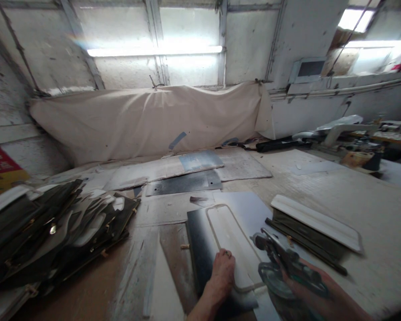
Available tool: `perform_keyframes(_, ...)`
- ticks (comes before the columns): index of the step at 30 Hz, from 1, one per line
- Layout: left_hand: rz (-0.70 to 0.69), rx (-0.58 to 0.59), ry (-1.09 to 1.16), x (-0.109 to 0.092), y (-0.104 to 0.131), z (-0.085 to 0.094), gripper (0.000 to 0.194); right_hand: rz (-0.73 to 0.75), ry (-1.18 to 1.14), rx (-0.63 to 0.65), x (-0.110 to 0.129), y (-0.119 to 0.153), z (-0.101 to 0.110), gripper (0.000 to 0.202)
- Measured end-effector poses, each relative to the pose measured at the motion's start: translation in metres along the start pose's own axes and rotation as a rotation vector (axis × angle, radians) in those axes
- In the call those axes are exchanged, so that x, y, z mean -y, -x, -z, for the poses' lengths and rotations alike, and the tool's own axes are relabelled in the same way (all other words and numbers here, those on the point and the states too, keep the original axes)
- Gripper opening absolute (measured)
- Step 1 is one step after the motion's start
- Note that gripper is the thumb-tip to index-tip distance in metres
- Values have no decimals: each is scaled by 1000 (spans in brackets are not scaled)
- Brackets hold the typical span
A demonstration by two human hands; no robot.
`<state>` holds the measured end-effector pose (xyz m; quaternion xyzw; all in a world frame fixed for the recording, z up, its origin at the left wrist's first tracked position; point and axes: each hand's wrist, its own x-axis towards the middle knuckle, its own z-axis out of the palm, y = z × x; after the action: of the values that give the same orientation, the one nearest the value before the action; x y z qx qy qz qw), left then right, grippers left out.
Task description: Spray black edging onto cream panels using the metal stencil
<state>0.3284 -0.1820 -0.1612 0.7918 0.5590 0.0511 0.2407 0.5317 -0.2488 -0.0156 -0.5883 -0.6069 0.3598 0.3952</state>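
1. Seen from the wearer's head, a person's two bare hands work over a wide, pale, stained surface (321,187).
2. The left hand (223,269) comes in from the bottom centre, wearing a ring. Its fingers are bent and rest at the near left part of a white panel (232,236); whether they pinch it or only press on it, I cannot tell.
3. The white panel is long with rounded corners and a beige border. It lies flat, slanting away from the viewer, partly over a dark board (198,240) dusted with white.
4. The right hand (299,285), at the lower right, is wrapped around a metal spray gun (276,249). The gun's nozzle points left, just beside the panel's right edge, and a round cup (277,281) hangs beneath it.
5. Right of the gun lies a dark green fabric piece (307,236) with a white flap (317,220) along its far side and a zipper pull near its left end.
6. On the left, well apart from the hands, dark green pieces with white parts and gold-coloured zipper pulls form an overlapping pile (96,236).
7. Beyond the panel, flat, paint-marked boards (167,171) overlap one another.
8. Behind them a cream cloth (153,120) hangs in folds below windows and a lit tube lamp (153,51).
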Motion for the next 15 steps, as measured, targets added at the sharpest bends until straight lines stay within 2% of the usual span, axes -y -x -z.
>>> perform_keyframes(3, 3, -16, 6, 0, 5, -3, 38, 32, 14, 177, 3, -2, 0, 35)
perform_keyframes(5, 0, -27, 15, 0, 9, -5, 38, 48, 21, 251, 8, -2, 0, 33)
perform_keyframes(8, -3, -41, 30, -1, 14, -7, 39, 91, 11, 239, 13, 3, -3, 29)
perform_keyframes(13, -16, -78, 57, -6, 25, -6, 40, 93, 58, 336, 16, 11, -9, 25)
perform_keyframes(15, -21, -101, 68, -8, 31, -5, 41, 106, 46, 329, 16, 12, -10, 24)
